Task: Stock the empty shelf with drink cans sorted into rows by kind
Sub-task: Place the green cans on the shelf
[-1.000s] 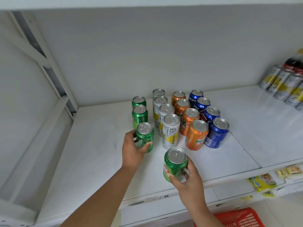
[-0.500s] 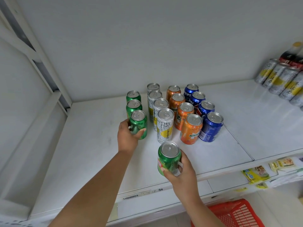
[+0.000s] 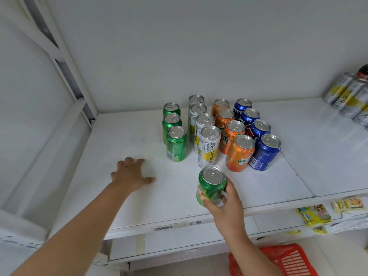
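Cans stand in rows on the white shelf [image 3: 123,140]: a row of three green cans [image 3: 176,144] on the left, then several tall silver-yellow cans [image 3: 209,148], several orange cans [image 3: 239,154] and several blue cans [image 3: 264,153]. My left hand [image 3: 130,174] hovers open over the shelf, down-left of the front green can, apart from it. My right hand [image 3: 225,200] grips another green can [image 3: 211,185] upright, just in front of the silver-yellow row.
More silver-yellow cans [image 3: 346,94] lie at the far right of the shelf. A red basket [image 3: 286,259] sits below the shelf edge. Yellow packets [image 3: 312,215] lie on the lower right shelf. A white frame post [image 3: 65,62] bounds the left side.
My left hand has let go of the third green can, which now stands in the green row, and pulled back to the left. My right hand still holds its green can.
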Demonstrator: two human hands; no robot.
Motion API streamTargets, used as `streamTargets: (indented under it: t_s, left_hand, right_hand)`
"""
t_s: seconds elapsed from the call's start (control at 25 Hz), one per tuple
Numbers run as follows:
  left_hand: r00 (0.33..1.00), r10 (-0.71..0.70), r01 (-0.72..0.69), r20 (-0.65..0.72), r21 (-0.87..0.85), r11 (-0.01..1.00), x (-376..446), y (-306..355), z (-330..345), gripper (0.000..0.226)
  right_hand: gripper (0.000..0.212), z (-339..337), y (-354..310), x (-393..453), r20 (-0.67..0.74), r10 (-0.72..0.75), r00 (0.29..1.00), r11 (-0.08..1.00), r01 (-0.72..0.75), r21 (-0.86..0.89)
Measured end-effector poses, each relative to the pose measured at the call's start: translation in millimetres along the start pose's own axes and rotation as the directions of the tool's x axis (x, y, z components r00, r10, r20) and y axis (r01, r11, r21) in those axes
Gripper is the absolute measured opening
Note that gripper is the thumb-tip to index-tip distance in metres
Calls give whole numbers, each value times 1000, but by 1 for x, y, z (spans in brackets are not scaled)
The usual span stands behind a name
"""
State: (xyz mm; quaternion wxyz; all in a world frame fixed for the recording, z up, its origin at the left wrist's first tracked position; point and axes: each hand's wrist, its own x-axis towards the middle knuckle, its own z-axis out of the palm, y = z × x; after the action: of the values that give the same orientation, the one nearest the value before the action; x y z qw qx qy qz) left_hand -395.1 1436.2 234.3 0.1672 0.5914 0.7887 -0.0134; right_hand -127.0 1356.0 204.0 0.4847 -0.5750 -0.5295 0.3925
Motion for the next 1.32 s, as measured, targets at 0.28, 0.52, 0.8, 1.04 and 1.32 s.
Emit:
streamTargets:
  t_s: [0.28, 0.52, 0.8, 1.04, 1.32]
  left_hand:
    - [992, -53, 44, 115, 77, 996, -17, -74, -9, 86]
    - [994, -54, 45, 92, 89, 995, -15, -73, -3, 84]
    - [994, -66, 57, 89, 99, 993, -16, -72, 0, 84]
    - [993, -83, 77, 84, 73, 994, -22, -65, -6, 80]
    - [993, -77, 70, 92, 79, 994, -24, -63, -13, 79]
  right_hand:
    - [77, 22, -5, 15, 85, -6, 996, 1000, 6, -5]
    - [65, 63, -19, 31, 151, -26, 988, 999, 29, -18]
    - [64, 94, -23, 56, 49, -87, 995, 996, 88, -23]
    - [78, 103, -14, 66, 13, -90, 996, 994, 91, -68]
    - [78, 101, -19, 74, 73, -39, 997, 994, 46, -95]
